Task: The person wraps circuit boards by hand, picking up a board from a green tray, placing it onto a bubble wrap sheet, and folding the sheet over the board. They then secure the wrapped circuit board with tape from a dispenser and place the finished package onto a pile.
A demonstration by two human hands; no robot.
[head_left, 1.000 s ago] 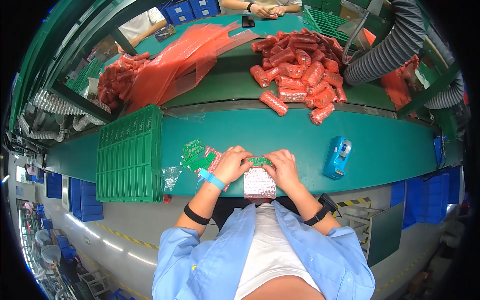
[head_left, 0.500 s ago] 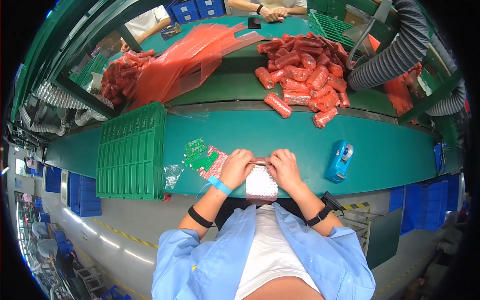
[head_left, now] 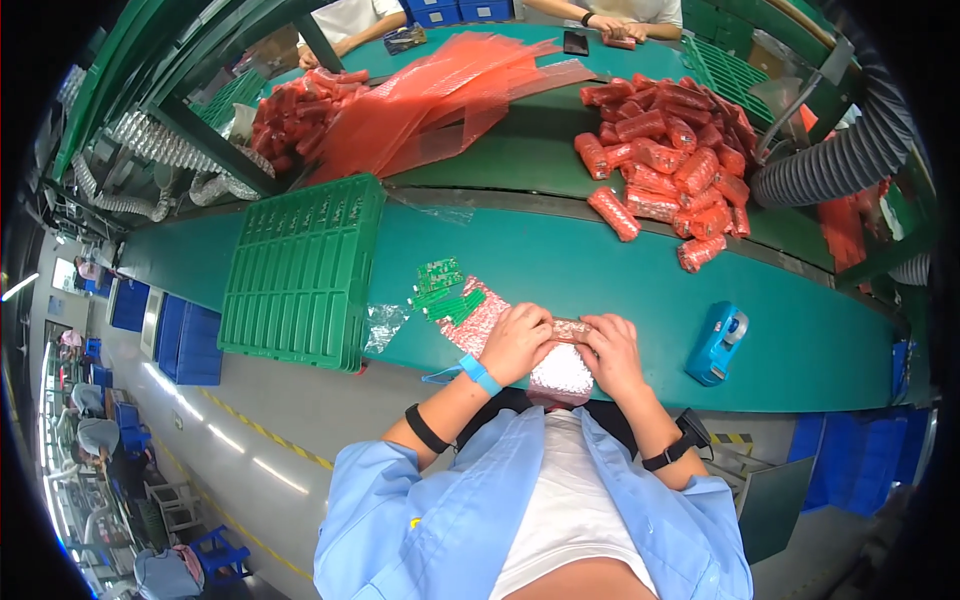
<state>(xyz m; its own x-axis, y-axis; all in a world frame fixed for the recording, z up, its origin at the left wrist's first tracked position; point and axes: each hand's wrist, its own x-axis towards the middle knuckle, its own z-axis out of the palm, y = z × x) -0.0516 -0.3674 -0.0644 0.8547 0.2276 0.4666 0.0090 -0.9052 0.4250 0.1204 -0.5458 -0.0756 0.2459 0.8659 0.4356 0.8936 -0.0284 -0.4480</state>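
A strip of pinkish bubble wrap (head_left: 562,375) lies at the table's near edge, its far end wound into a short roll (head_left: 571,331). My left hand (head_left: 518,344) grips the roll's left end, and my right hand (head_left: 612,350) closes on its right end. What is inside the roll is hidden. Just left of my left hand, several green circuit boards (head_left: 440,288) rest partly on another bubble wrap sheet (head_left: 488,318). A blue tape dispenser (head_left: 717,345) stands off to the right.
A green slotted tray (head_left: 298,275) stands at the left beside clear plastic film (head_left: 385,325). Beyond the ledge are a heap of red bubble-wrapped rolls (head_left: 660,150), a second heap (head_left: 305,115) and red bubble wrap sheets (head_left: 430,100). Two people work across the table. A grey hose (head_left: 840,185) hangs right.
The bubble wrap has been rolled further toward me: the roll looks thicker and the flat strip shorter. My view has shifted, so the whole scene sits further right.
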